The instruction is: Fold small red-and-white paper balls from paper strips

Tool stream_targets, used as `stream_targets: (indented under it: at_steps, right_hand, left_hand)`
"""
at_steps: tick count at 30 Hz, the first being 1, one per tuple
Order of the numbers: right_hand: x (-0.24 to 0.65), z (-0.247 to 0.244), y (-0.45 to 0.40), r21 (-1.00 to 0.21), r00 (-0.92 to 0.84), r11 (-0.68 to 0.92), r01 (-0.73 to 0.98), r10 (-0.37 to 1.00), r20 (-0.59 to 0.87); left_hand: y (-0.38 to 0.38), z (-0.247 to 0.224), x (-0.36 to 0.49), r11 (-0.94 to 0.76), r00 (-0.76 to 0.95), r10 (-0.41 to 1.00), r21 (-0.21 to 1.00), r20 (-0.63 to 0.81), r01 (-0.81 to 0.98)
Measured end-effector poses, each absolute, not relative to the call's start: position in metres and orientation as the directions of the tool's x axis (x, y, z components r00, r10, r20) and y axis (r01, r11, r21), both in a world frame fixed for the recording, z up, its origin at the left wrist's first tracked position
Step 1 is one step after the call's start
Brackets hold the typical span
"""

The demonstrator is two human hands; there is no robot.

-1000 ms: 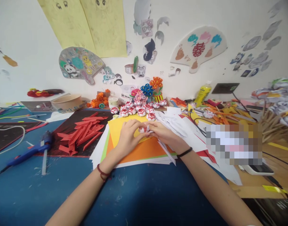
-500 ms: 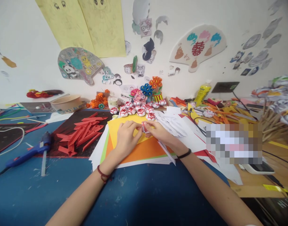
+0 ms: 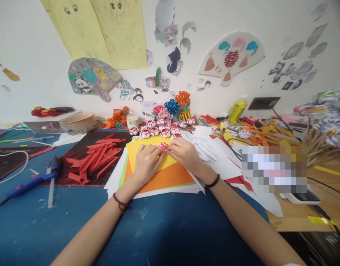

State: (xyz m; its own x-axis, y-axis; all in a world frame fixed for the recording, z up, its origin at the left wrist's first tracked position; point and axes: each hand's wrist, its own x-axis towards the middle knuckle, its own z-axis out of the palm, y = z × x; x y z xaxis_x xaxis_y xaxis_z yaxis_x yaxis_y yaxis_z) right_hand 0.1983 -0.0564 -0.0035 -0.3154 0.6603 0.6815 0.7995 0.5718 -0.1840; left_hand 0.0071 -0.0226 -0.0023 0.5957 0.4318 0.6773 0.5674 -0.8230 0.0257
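Note:
Between my fingertips is a small red and white paper flower (image 3: 163, 145), held over a stack of coloured paper. My left hand (image 3: 148, 159) pinches it from the left, thumb and index finger closed on it. From the right, my right hand (image 3: 185, 154) has its fingers curled and its tips pressed at the flower's edge. Part of the flower is hidden by the fingers. Under both hands lie a yellow sheet (image 3: 132, 149) and an orange sheet (image 3: 158, 181). Just behind stand several finished red and white paper flowers (image 3: 154, 130).
Folded red paper strips (image 3: 99, 157) lie on a dark mat at left, beside a blue glue gun (image 3: 33, 181). White paper strips (image 3: 204, 147) spread to the right. A bowl (image 3: 79, 122), a yellow bottle (image 3: 238, 110) and orange scraps (image 3: 258, 133) stand or lie along the back.
My hands have turned the paper flower, and its red and white petals now face upward. My right hand's fingers have curled over more. The view has shifted slightly.

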Motion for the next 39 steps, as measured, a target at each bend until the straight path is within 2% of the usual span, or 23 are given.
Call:
stream_targets:
  at_steps: [10, 19, 22, 26, 28, 33, 39]
  right_hand:
    - [0.199, -0.011, -0.054, -0.084, -0.483, 0.675, 0.733, 0.604, 0.633]
    - [0.200, -0.025, -0.050, -0.061, -0.585, 0.711, 0.700, 0.621, 0.521]
    - [0.201, -0.024, -0.049, -0.101, -0.556, 0.702, 0.705, 0.635, 0.536]
    - [0.200, -0.020, -0.050, -0.230, -0.375, 0.617, 0.752, 0.688, 0.621]
    - [0.199, -0.019, -0.050, -0.260, -0.340, 0.598, 0.758, 0.703, 0.625]
    - [0.199, -0.018, -0.052, -0.197, -0.358, 0.590, 0.783, 0.686, 0.633]
    - [0.201, -0.014, -0.053, -0.119, -0.427, 0.604, 0.788, 0.676, 0.601]
  left_hand:
    - [-0.028, -0.004, 0.007, -0.824, 0.712, 0.366, -0.147, 0.600, 0.547]
    - [-0.025, -0.003, 0.005, -0.894, 0.848, 0.283, -0.196, 0.448, 0.402]
    - [-0.025, -0.005, 0.006, -0.886, 0.835, 0.301, -0.189, 0.461, 0.424]
    - [-0.026, -0.009, 0.009, -0.813, 0.717, 0.396, -0.144, 0.573, 0.564]
    - [-0.025, -0.012, 0.010, -0.794, 0.685, 0.424, -0.120, 0.593, 0.595]
    - [-0.021, -0.018, 0.010, -0.791, 0.656, 0.445, -0.076, 0.609, 0.607]
    - [-0.018, -0.022, 0.009, -0.791, 0.557, 0.552, 0.177, 0.621, 0.586]
